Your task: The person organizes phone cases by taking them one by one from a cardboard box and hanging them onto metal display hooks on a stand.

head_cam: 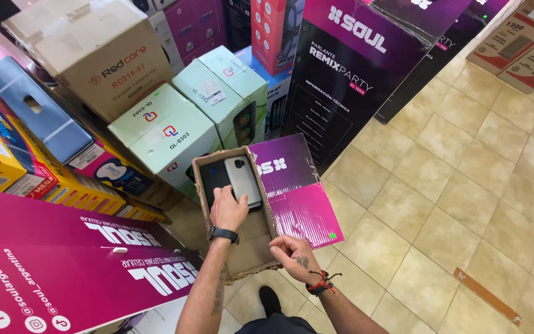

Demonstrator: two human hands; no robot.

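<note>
Hands (pixel 227 209) in cardboard tray (pixel 202 170), open tiled floor (pixel 465 185) rightward.

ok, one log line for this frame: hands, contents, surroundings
left hand: on silver phone in open cardboard box | right hand: gripping box edge | around: stacked boxes, tiled floor

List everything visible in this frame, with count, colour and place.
open cardboard box: one, brown, centre, on stacked purple box
phones: two, one silver, one dark, inside open box
purple box: one, purple-magenta, under open box
pale green boxes: two, behind centre
tall speaker carton: one, black-purple, upper centre
plain carton: one, brown, upper left
magenta banner box: one, lower left
tiled floor: beige, right
left hand: on silver phone, dark wristwatch
right hand: gripping open box's near edge, red-black bracelet
</note>
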